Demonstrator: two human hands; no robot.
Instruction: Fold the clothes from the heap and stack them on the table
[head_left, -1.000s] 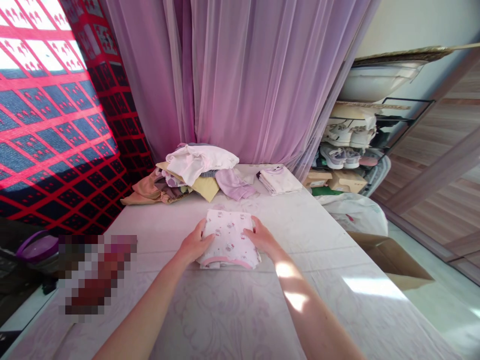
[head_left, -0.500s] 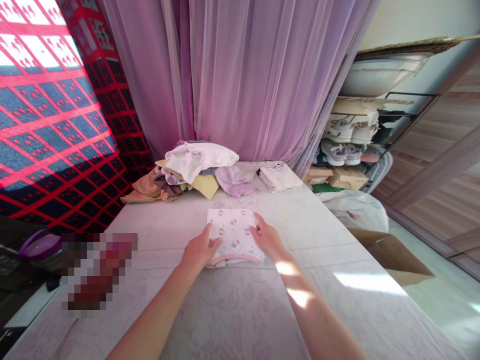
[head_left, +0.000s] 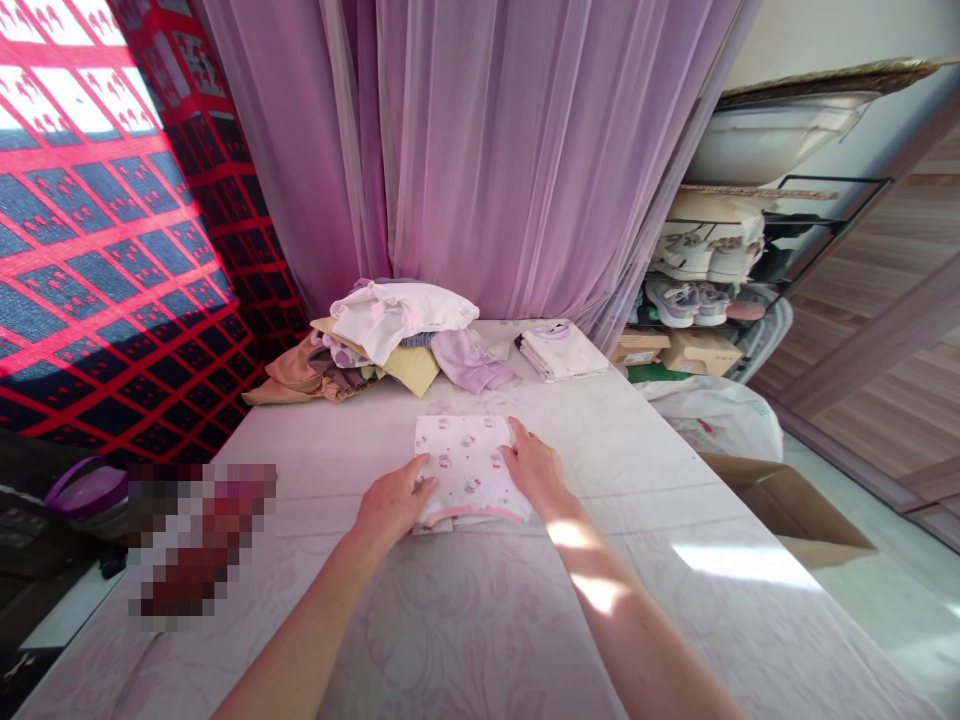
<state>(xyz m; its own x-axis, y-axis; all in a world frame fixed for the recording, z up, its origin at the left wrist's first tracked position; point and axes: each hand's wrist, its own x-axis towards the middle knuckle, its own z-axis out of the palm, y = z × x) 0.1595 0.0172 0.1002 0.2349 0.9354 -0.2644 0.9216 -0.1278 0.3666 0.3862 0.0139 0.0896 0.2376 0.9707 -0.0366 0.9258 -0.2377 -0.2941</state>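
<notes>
A small white shirt (head_left: pixel 466 465) with a pink cartoon-cat print and pink neckband lies folded into a near-square on the covered table, its neckband toward me. My left hand (head_left: pixel 391 500) is at its left edge, thumb over the cloth and fingers along the side. On the opposite edge, my right hand (head_left: pixel 536 462) has its thumb on top and its fingers around the side. Both hands lightly grip the cloth, and some fingertips are hidden.
A loose heap of clothes (head_left: pixel 405 320) sits at the back left, and a folded stack (head_left: pixel 562 350) at the back right. Purple curtains (head_left: pixel 487 150) hang behind the table (head_left: pixel 645 620). To the right stand a shoe rack (head_left: pixel 810 185) and an open cardboard box (head_left: pixel 780 500).
My left hand has shifted very slightly left and down along the shirt's edge. My right hand and the shirt stay almost where they were; the view has moved a little.
</notes>
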